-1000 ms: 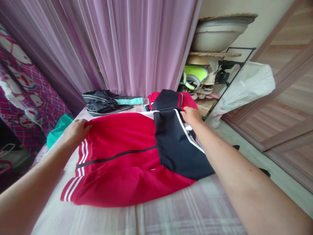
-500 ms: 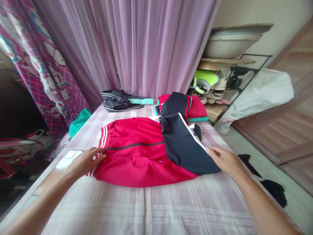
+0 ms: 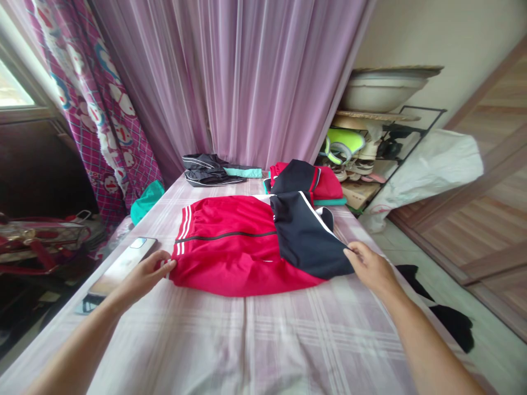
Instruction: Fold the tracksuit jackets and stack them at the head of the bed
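A red and black zip-up jacket [image 3: 230,252] lies front up across the bed, its striped hem to the left and its black shoulder part to the right. My left hand [image 3: 154,269] pinches the near corner of the white-striped hem. At the other end, my right hand [image 3: 368,266] grips the edge of the black shoulder part between thumb and fingers. Beyond the jacket sits a folded pile of red and black clothes [image 3: 329,182], with teal cloth beneath. Dark clothing with white piping [image 3: 201,170] rests at the far left.
A phone [image 3: 123,266] lies by the left edge of the bed [image 3: 263,351]. Teal cloth [image 3: 147,202] hangs at that side. To the right stand a shoe rack [image 3: 401,159] with a basin [image 3: 382,90] on top and a white plastic bag [image 3: 436,170]. Purple curtains [image 3: 255,77] close off the back.
My left hand has slid to the near corner of the striped hem. The jacket's near edge has drawn slightly back, away from me. The camera view has shifted a little.
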